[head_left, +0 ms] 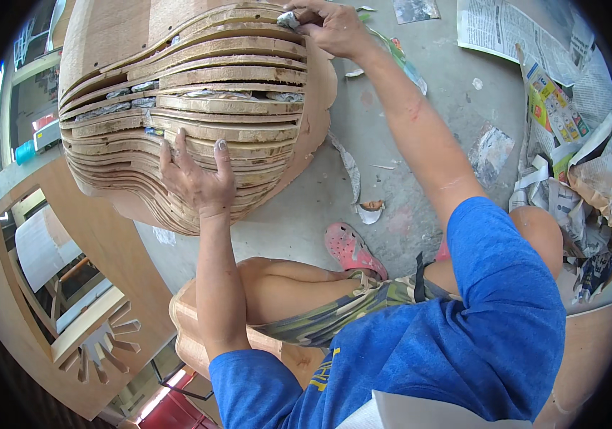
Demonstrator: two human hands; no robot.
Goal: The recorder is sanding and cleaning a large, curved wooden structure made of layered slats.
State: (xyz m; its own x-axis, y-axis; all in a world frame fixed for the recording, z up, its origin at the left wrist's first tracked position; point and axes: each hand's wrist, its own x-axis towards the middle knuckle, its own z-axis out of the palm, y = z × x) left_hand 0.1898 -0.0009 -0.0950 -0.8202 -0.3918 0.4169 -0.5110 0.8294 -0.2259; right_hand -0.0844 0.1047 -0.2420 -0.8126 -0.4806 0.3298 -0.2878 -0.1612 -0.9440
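A large curved wooden form (pixel 238 106) of stacked, layered strips lies at the upper left, with dark gaps between the strips. Wads of crumpled newspaper (pixel 106 109) fill some of those gaps. My left hand (pixel 199 177) rests on the near strips with its fingers spread, holding nothing. At the far right end of the form, my right hand (pixel 334 30) pinches a small wad of newspaper (pixel 288 20) against the strips by the top gaps. Part of its fingers is cut off by the picture's upper edge.
Sheets and crumpled pieces of newspaper (pixel 567 121) are heaped on the right. Torn scraps (pixel 349 168) lie about the grey floor (pixel 420 236). A wooden panel with cutouts (pixel 127 293) stands at the left. My foot in a pink clog (pixel 352 247) is on the floor near the form.
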